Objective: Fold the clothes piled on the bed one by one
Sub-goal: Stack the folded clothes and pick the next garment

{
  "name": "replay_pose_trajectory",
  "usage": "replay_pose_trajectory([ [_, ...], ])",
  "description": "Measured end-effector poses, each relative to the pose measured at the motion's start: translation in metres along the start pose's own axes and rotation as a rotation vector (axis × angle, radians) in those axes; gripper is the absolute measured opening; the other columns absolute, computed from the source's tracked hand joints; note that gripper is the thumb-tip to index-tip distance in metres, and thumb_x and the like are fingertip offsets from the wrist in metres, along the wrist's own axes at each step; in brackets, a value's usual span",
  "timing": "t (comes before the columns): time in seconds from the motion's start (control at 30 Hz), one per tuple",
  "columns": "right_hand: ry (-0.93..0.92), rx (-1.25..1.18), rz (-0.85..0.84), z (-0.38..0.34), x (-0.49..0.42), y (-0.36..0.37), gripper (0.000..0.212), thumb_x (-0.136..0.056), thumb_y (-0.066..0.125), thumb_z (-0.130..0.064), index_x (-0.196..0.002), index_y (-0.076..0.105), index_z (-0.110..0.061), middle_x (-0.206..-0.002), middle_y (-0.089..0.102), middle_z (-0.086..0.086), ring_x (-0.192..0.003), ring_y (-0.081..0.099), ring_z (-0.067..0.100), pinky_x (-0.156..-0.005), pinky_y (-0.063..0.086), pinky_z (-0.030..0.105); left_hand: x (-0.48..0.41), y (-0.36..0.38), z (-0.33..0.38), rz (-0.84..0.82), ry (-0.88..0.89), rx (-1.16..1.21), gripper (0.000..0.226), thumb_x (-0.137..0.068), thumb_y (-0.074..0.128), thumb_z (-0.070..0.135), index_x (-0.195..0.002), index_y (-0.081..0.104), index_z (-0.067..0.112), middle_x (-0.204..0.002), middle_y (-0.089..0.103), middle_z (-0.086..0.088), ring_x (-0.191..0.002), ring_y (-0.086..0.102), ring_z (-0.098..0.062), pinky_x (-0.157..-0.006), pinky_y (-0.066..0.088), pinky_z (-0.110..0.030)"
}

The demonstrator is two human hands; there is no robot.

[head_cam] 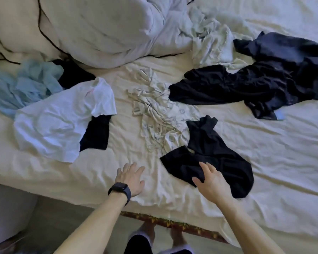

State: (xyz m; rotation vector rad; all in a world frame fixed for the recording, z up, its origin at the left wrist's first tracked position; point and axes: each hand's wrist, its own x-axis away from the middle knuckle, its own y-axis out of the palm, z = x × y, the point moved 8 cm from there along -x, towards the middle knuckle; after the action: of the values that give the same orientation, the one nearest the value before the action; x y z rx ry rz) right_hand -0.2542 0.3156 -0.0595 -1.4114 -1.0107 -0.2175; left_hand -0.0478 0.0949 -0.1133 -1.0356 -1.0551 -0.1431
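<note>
1. Head view, lower centre: my left hand is open, with the fingers straight and spread over the bare sheet of the bed. A black wristwatch sits on that wrist.
2. Lower centre-right: my right hand is also open and grips nothing. Its fingers lie relaxed over the lower left part of a small black garment. I cannot tell whether it presses down.
3. The small black garment lies unfolded on the sheet. Its upper end overlaps a pale patterned garment crumpled at frame centre.
4. Left of frame: a white T-shirt lies over a second black piece. A light blue garment is bunched above it.
5. Upper right: a dark heap of clothes, unfolded.
6. Upper left: a bunched white duvet.
</note>
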Motion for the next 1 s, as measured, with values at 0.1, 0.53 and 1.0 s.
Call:
replay_pose_trajectory([
  [0.1,0.168,-0.024,-0.109,0.018,-0.031,0.053,0.086,-0.097,0.054,-0.06,-0.162,0.004,-0.034,-0.171,0.002,-0.001,-0.131,0.05,0.032,-0.084,0.052,0.039,-0.037,0.04,-0.014,-0.028,-0.024,0.019,0.075,-0.094,0.036,0.065,-0.156,-0.001,0.048,-0.167,-0.014,0.006,-0.153,-0.007,-0.033,-0.12,0.009,-0.058],
  [0.53,0.077,-0.456,0.325,0.04,0.018,-0.039,0.027,-0.101,0.049,-0.018,-0.127,0.057,-0.021,-0.105,0.06,0.0,-0.097,0.06,0.027,-0.077,0.043,0.037,-0.005,0.032,-0.009,-0.168,-0.069,0.139,0.068,-0.097,0.043,0.051,-0.158,0.021,0.03,-0.161,0.029,-0.006,-0.14,0.04,-0.03,-0.11,0.041,-0.041],
  [1.0,-0.46,-0.565,0.602,-0.075,0.198,-0.336,0.024,-0.094,0.071,-0.029,-0.087,0.062,-0.051,-0.079,0.068,-0.024,-0.065,0.064,0.003,-0.058,0.046,0.011,0.251,-0.345,0.166,0.647,0.689,0.485,0.082,-0.074,0.072,0.065,-0.146,0.041,0.039,-0.136,0.054,0.013,-0.124,0.053,-0.006,-0.1,0.049,-0.033],
])
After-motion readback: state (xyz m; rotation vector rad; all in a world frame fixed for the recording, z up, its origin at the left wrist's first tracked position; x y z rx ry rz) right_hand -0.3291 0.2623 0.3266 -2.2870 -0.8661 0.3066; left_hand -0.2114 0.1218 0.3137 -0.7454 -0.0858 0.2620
